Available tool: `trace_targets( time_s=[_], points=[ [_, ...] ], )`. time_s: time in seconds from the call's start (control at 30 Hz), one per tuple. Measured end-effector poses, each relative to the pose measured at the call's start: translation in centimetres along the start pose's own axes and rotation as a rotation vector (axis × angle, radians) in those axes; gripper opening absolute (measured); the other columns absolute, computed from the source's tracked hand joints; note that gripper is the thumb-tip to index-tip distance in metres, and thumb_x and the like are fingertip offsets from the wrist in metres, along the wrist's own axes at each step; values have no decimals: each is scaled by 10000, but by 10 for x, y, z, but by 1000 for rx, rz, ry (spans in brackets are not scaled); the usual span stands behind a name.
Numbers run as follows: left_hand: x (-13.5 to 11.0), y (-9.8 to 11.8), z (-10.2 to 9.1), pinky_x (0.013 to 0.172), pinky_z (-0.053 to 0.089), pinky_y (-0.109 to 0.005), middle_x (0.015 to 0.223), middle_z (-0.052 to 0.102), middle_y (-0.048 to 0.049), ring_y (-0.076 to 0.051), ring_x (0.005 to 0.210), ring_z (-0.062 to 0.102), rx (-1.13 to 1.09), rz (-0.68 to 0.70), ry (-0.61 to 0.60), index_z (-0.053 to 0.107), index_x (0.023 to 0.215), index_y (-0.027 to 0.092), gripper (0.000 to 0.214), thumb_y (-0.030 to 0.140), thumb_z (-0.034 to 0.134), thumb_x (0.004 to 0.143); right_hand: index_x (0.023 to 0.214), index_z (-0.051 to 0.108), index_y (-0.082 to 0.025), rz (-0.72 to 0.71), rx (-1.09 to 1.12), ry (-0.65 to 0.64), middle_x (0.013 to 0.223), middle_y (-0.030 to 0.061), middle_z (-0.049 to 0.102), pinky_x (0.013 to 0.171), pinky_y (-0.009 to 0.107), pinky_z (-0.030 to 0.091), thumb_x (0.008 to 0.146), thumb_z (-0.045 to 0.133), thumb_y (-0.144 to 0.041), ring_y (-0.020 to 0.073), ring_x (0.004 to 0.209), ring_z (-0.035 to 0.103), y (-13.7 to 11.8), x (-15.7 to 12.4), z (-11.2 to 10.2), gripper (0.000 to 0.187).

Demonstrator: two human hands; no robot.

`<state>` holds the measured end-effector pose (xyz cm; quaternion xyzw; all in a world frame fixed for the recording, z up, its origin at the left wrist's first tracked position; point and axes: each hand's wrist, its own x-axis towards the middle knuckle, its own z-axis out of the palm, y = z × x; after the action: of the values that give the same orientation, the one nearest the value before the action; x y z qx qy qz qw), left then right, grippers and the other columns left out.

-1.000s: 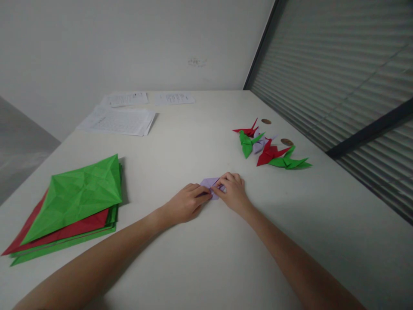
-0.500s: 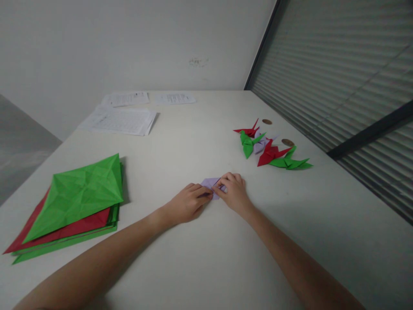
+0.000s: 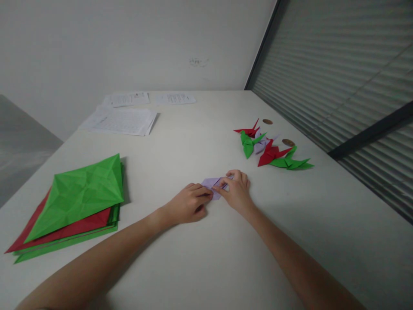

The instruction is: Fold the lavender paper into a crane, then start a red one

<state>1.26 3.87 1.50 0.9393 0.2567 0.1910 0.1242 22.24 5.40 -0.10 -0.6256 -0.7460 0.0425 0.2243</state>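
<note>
Right hand [image 3: 237, 191] shifted slightly; both grips pinched lilac paper [image 3: 211, 184] on bench [image 3: 206, 258]; left hand [image 3: 190, 204] slipping could skew crease.

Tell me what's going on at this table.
A person is working a small lilac paper flat on the white table. The left hand pins it down while the right hand appears to pinch a flap at its edge. Folded paper figures in red, green and lilac lie to the right. A stack of green and red sheets lies to the left, and printed pages at the far side.
</note>
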Motion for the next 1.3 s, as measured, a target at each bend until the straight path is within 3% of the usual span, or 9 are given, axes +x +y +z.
trace_targets(
  time_s=[0.4,0.67,0.83,1.0,1.17,1.3],
  points=[
    [0,1,0,914,467,-376,1117,649,-110,-231,1015,594,-2,4,13,635,1072,142,328,123,490,779,704,660,-240,84,3,27,1048,82,503,850,437,356,756,697,-574,290,1012,451,7,4,-1,339],
    [-2,-1,2,938,460,-381,1159,643,-107,-231,1047,588,-15,11,27,634,1105,148,345,126,494,791,736,641,-239,131,-39,73,1041,82,484,847,456,356,734,711,-580,296,1000,445,26,7,-3,348],
    [-3,-1,2,935,465,-395,1168,641,-117,-239,1057,591,-15,13,27,631,1132,153,358,136,487,805,727,640,-239,101,1,75,1036,77,498,874,459,355,759,700,-549,295,1021,452,30,7,-3,317],
    [-3,0,1,949,460,-390,1193,633,-113,-238,1076,582,1,10,16,627,1138,141,351,144,497,811,718,636,-226,38,102,144,998,63,512,910,421,362,771,710,-493,267,1017,477,19,3,-6,282],
    [-3,-1,2,951,466,-408,1134,642,-121,-246,1069,586,11,19,6,609,1163,142,381,133,481,804,764,645,-238,-72,20,62,1030,70,508,899,411,358,750,719,-539,274,1033,455,7,-3,-4,310],
    [-3,-1,3,949,471,-407,1130,641,-118,-245,1081,585,0,24,22,608,1165,146,386,127,478,802,789,636,-243,-13,-56,73,1065,89,504,874,436,351,763,696,-564,301,1060,440,16,-1,-5,328]
  ],
)
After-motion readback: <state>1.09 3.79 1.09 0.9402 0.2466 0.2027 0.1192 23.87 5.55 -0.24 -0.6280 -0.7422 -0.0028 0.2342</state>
